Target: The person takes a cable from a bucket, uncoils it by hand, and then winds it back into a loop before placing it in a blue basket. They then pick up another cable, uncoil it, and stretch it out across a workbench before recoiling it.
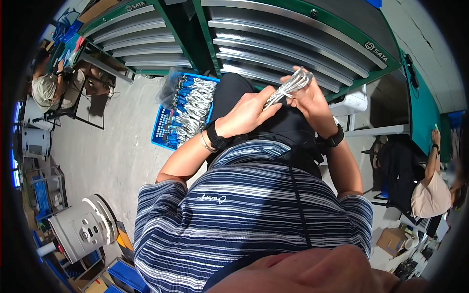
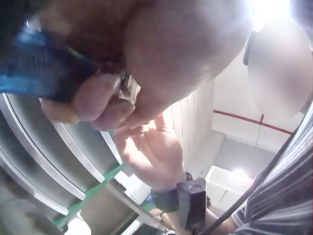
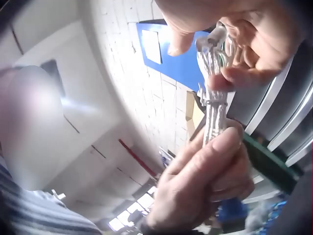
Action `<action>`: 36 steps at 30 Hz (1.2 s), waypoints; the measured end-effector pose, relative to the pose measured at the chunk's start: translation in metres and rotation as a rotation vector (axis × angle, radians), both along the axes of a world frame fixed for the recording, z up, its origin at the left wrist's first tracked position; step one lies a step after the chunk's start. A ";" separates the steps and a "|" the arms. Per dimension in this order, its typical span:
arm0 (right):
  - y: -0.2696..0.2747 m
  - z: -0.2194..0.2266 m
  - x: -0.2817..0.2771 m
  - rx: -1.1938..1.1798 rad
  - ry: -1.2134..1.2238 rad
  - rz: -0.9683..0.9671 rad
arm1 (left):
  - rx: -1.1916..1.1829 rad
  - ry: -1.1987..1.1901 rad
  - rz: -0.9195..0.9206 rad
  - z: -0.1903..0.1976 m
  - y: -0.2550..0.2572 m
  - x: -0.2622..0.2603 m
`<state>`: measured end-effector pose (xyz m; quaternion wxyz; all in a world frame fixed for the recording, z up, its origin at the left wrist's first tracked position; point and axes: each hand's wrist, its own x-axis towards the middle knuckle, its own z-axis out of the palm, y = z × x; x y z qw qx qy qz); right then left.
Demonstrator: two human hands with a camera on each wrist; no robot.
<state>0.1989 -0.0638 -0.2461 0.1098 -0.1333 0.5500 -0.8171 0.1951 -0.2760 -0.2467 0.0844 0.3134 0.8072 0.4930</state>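
Observation:
A folded bundle of silvery-white cable [image 1: 291, 87] is held between both hands over the lap. My left hand [image 1: 246, 111] grips its lower part; in the right wrist view that hand [image 3: 200, 178] wraps the strands below a thin tie [image 3: 215, 102]. At the looped end, my right hand [image 1: 312, 102] has fingers curled about the loops, and one fingertip [image 3: 222, 81] overlaps the strands. The left wrist view has a small metal connector [image 2: 129, 88] showing beside the left fingers [image 2: 98, 98], and a blurred dark blue piece [image 2: 29, 73] near the lens.
Left of the knees stands a blue basket [image 1: 159, 132] filled with similar tied cables [image 1: 195, 105] with blue ends. A clear plastic bag [image 1: 169, 88] hangs at its corner. Green SATA drawer cabinets [image 1: 293, 34] stand ahead. Other people sit at far left and far right.

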 end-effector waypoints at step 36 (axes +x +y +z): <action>0.024 -0.016 0.015 0.016 -0.147 -0.150 | -0.310 0.590 -0.012 -0.018 0.013 -0.023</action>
